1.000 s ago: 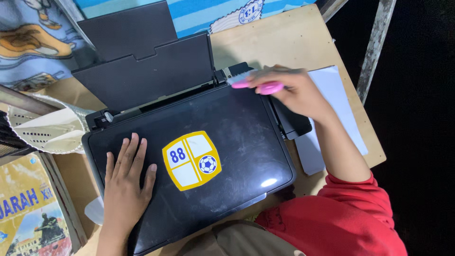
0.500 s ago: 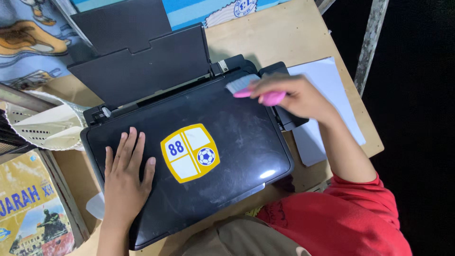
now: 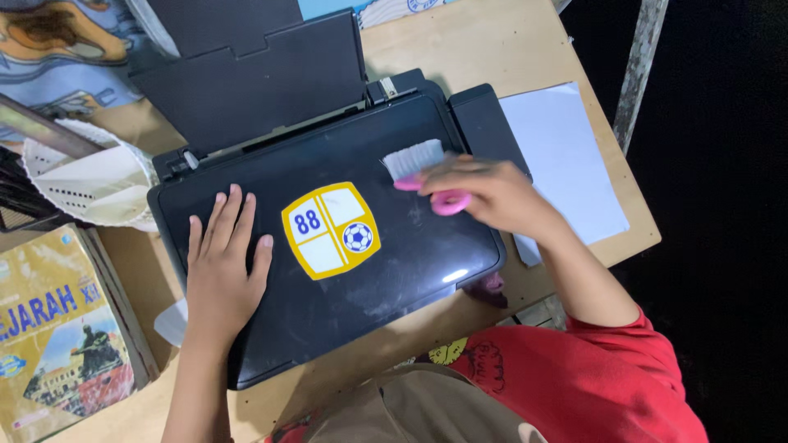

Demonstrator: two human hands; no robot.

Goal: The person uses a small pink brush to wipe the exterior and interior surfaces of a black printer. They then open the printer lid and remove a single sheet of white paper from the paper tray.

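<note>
A black printer point(image 3: 394, 246) lies on a wooden table point(image 3: 509, 49), its flat lid dusty and marked with a yellow shield sticker point(image 3: 330, 230). My left hand point(image 3: 222, 267) rests flat on the lid's left side, fingers spread. My right hand point(image 3: 484, 193) grips a pink-handled brush point(image 3: 439, 197); its white bristles point(image 3: 413, 160) touch the lid near the right rear corner. The printer's rear paper tray point(image 3: 263, 74) stands raised behind the lid.
White paper sheets point(image 3: 566, 164) lie right of the printer near the table edge. A white perforated basket point(image 3: 90, 184) sits at left, above a yellow book point(image 3: 57, 336). A patterned cloth point(image 3: 57, 49) lies at the back left. Dark space lies beyond the table's right edge.
My right hand has carried the brush from the printer's rear right corner forward onto the lid. The left hand stayed flat on the lid. The camera view shifted.
</note>
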